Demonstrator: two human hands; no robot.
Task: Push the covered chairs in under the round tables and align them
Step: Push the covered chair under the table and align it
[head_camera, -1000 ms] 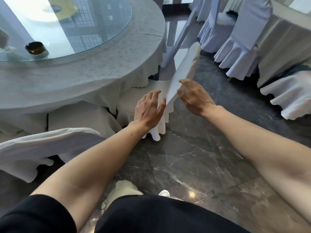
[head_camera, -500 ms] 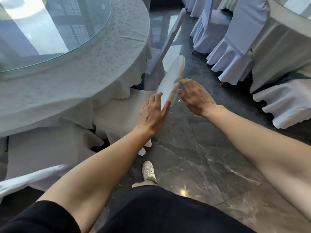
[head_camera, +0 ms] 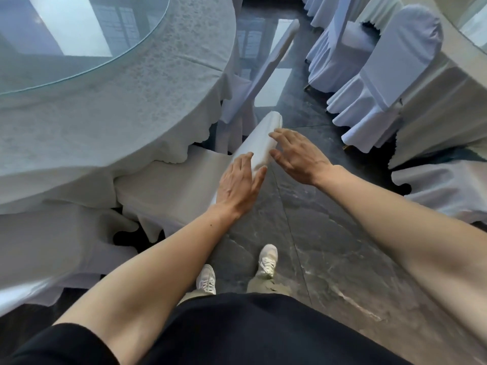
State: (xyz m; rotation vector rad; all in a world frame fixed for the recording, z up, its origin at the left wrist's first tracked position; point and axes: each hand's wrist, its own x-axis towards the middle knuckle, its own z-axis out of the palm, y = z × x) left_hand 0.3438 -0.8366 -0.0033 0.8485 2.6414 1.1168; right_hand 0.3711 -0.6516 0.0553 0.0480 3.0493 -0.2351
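Left hand (head_camera: 238,181) and right hand (head_camera: 297,156), both spread open, are bracketing the covered chair (head_camera: 259,143) top rail; its loose, slippery cover is likely sliding over a rigid frame.

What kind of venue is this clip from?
Probably a banquet hall: round table with tablecloth and glass turntable, white covered chairs ringing neighbouring tables, polished marble floor.

**No legible writing in view**

Nothing in the head view carries text, a label, a brand mark, a number or a sign that can be read. The pale patterned tablecloth (head_camera: 113,119) on the round glass-topped table shows only a woven texture, the white fabric chair cover (head_camera: 259,143) is plain, and the white lace-up sneakers (head_camera: 267,260) show no readable logo.
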